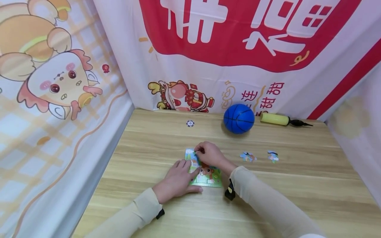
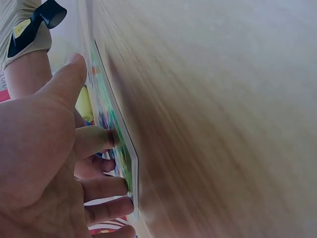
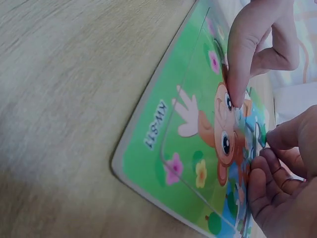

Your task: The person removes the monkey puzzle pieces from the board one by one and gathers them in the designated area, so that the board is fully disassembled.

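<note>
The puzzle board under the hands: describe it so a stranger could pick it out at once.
On the wooden table, look at the near middle, where both hands meet. The puzzle board lies flat there, the left hand resting on its edge and the right hand pinching a piece at its top. Unlike the two loose pieces to its right, it is a green rectangle showing a cartoon monkey.

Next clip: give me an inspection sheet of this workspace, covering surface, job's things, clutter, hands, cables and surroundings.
Surface: light wooden table.
Job's things: puzzle board with monkey picture lies flat; two loose puzzle pieces lie to its right.
Clutter: blue ball, yellow pump, small round token at the far edge.
Hands: left hand presses flat on the board; right hand pinches a piece at the board's top.
Cables: nothing seen.
Surroundings: printed cartoon cloth on three sides.
</note>
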The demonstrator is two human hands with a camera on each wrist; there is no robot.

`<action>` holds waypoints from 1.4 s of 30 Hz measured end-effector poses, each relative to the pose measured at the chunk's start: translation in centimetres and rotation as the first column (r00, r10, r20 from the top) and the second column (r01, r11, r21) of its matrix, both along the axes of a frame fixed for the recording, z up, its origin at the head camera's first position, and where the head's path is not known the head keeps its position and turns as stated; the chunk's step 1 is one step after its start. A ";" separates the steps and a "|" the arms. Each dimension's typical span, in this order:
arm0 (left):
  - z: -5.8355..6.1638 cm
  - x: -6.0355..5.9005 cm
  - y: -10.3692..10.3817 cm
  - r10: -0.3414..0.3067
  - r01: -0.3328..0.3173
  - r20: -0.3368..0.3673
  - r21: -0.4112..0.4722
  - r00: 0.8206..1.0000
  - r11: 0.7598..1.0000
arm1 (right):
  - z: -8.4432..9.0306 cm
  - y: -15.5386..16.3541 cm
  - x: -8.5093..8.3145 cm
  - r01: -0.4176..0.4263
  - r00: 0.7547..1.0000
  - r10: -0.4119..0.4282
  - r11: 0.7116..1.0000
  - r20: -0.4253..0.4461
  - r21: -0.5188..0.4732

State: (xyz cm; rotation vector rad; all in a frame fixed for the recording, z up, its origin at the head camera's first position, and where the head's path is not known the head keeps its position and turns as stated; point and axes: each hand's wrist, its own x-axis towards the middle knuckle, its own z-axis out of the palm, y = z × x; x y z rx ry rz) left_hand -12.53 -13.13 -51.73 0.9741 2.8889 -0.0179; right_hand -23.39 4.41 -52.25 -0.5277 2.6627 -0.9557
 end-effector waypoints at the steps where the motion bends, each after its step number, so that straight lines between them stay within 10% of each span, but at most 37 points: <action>1: 0.0 0.0 0.0 0.002 -0.002 0.002 0.000 1.000 1.000 | 0.0 0.0 0.0 0.001 1.000 -0.001 1.000 0.005 -0.004; 27: -0.4 -0.2 -0.1 0.003 -0.003 0.016 0.025 1.000 1.000 | 0.1 0.8 -0.3 0.026 0.989 0.002 0.982 0.147 -0.189; 35: -0.3 -0.1 -0.1 -0.005 0.004 0.018 0.028 1.000 1.000 | 0.8 6.7 -1.3 0.203 0.944 -0.094 0.922 0.316 -0.331; 42: -0.3 -0.1 -0.3 -0.002 0.002 0.016 0.019 1.000 1.000 | 0.7 13.3 -2.0 0.266 0.925 -0.176 0.933 0.335 -0.242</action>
